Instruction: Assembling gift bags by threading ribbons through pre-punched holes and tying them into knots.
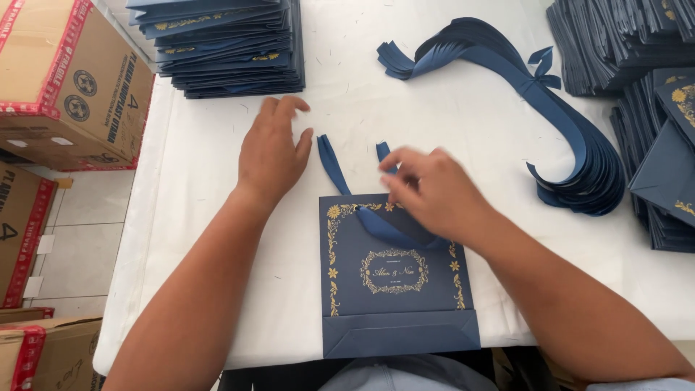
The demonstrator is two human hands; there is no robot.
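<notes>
The right hand pinched the ribbon handle at the flat navy gift bag, half threaded, while the left hand rested spread open on the bench.

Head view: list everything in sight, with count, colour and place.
Paper bag: one, navy with gold print, flat at the near table edge.
Ribbon handle: one, navy, at the bag's top.
Ribbon bundle: one, navy, far right.
Flat bag stacks: navy, one far left, several at right.
Cardboard boxes: several, brown with red tape, left.
Table: one, white.
Left hand: flat on the table.
Right hand: on the ribbon handle.
</notes>
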